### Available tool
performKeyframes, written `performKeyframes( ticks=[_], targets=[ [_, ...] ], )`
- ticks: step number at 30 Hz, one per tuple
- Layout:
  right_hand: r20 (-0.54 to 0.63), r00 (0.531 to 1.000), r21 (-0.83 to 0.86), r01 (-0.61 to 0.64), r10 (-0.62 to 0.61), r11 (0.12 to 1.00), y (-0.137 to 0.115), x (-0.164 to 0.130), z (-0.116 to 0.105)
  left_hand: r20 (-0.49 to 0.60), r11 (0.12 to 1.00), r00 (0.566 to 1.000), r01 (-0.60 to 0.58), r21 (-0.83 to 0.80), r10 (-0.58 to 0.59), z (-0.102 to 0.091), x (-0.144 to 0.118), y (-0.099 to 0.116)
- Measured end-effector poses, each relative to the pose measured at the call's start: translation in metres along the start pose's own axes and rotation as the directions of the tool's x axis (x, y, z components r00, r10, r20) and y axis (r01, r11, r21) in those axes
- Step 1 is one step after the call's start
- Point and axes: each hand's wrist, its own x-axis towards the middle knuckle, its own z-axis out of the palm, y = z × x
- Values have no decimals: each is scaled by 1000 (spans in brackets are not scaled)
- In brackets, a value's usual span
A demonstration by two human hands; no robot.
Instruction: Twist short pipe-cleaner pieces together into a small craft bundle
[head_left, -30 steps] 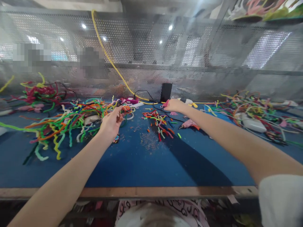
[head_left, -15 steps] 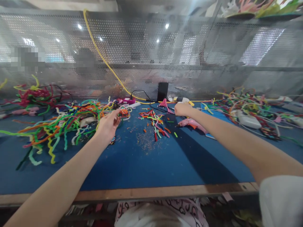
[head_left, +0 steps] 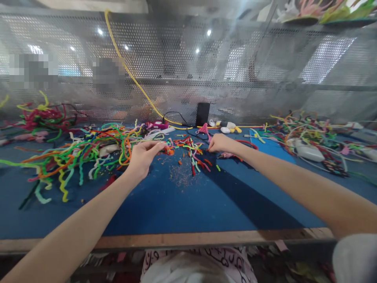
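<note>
My left hand [head_left: 143,158] is pinched on a small curled orange pipe-cleaner piece [head_left: 169,151], with other colours showing beside it. To its right lies a scatter of short cut pipe-cleaner pieces [head_left: 194,151] in red, green, pink and orange. My right hand [head_left: 220,143] is closed in a pinch at the right edge of this scatter, fingertips low over the mat. Whatever its fingers hold is too small to make out. A pink hot glue gun [head_left: 226,155] lies partly hidden beneath the right hand and forearm.
Long pipe cleaners [head_left: 73,151] are heaped at left, with another tangle and a white power adapter [head_left: 309,149] at right. A dark phone [head_left: 202,114] leans against the perforated metal screen [head_left: 182,70]. Fine crumbs [head_left: 184,177] dot the blue mat [head_left: 176,212]. A yellow hose [head_left: 129,74] hangs behind.
My left hand has moved right with the orange piece, towards the cut pieces. My right hand has come left and down to their edge, uncovering a white object behind it.
</note>
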Motion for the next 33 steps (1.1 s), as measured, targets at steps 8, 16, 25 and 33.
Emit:
performKeyframes(
  ticks=[8, 16, 25, 33],
  targets=[
    [-206, 977, -62, 42, -54, 997, -35, 13, -24, 272, 920, 909, -363, 147, 315, 5, -24, 13],
    [41, 898, -153, 438, -437, 886, -35, -36, -49, 412, 858, 850, -450, 246, 328, 3, -28, 12],
    [-75, 682, -529, 591, -727, 609, 7, -104, 5, 564, 724, 675, -664, 185, 475, 4, -25, 8],
    [-64, 676, -447, 638, -734, 627, -2, -62, 2, 587, 656, 635, -722, 220, 503, 3, -22, 3]
  ],
)
